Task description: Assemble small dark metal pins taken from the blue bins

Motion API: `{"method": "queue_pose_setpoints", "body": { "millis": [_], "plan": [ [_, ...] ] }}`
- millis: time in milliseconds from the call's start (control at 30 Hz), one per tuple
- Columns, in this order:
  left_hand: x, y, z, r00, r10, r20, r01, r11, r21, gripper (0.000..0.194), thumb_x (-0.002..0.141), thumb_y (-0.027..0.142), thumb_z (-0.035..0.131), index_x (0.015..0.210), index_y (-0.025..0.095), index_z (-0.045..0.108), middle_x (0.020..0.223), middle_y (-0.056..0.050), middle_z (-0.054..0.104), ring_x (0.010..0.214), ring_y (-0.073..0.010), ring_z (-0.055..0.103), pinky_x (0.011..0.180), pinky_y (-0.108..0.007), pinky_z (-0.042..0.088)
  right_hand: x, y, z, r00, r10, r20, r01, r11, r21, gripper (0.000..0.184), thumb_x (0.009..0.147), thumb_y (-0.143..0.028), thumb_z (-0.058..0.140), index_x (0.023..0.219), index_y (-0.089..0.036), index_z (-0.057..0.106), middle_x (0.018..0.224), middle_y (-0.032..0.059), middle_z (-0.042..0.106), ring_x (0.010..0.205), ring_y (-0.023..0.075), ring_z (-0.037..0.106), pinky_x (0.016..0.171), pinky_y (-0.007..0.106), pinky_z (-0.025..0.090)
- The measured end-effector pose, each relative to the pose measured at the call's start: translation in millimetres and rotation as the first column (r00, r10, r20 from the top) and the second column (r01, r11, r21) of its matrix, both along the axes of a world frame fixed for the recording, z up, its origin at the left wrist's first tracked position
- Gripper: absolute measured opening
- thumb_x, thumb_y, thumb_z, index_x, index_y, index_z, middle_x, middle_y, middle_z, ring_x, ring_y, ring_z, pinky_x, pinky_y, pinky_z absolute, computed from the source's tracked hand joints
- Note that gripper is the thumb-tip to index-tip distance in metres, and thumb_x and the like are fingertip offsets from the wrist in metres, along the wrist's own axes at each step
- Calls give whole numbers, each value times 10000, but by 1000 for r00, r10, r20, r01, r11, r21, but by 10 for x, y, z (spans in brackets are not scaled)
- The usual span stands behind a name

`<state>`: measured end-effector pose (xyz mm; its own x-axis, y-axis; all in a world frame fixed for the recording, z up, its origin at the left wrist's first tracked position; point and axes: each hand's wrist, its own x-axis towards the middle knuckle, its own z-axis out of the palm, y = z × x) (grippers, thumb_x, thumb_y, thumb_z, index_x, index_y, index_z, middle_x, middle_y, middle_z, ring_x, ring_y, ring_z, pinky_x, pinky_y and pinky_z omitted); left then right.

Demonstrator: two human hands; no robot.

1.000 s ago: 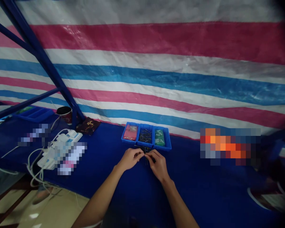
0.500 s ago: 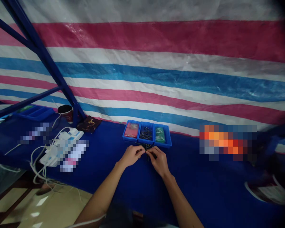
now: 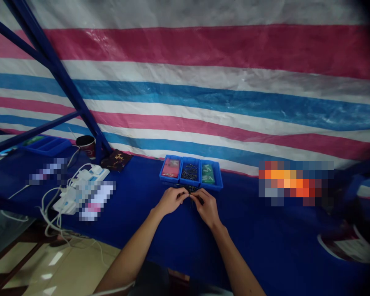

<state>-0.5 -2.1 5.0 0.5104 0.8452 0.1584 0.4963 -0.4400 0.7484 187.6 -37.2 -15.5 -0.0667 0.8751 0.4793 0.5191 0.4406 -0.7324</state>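
The left hand (image 3: 171, 201) and right hand (image 3: 207, 208) pinch thin dark pins (image 3: 190, 189) near 3 blue trays (image 3: 190, 158).

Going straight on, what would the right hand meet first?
The thin dark pins at the fingertips of the right hand, just before the left hand; depth is hard to judge.

Thin dark metal pins (image 3: 189, 172) fill a smooth blue plastic tray (image 3: 189, 158) on matt blue cloth (image 3: 265, 242), below a glossy woven plastic tarpaulin (image 3: 203, 94) and a painted metal frame (image 3: 60, 78).
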Motion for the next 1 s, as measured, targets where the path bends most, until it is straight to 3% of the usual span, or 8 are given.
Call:
{"method": "queue_pose_setpoints", "body": {
  "millis": [500, 1000],
  "plan": [
    [-5, 1, -7, 1000, -3, 20, 3, 1000, -27, 331, 1002, 388, 473, 916, 179, 714, 627, 21, 639, 579, -117, 549, 617, -196, 387, 9, 5, -17, 1000, 16, -18, -15, 1000, 18, 202, 988, -297, 553, 970, -221, 739, 938, 66, 707, 827, 193, 673, 762, 308, 541],
    [-14, 14, -2, 999, -37, 31, 36, 999, 17, 275, 995, 321, 506, 871, 176, 703, 675, 19, 662, 609, -115, 571, 637, -196, 390, 0, 11, -58, 1000, 25, 2, -25, 999, 44, 177, 970, -300, 592, 942, -220, 747, 877, 51, 686, 695, 159, 624, 649, 283, 500]
  ]
}}
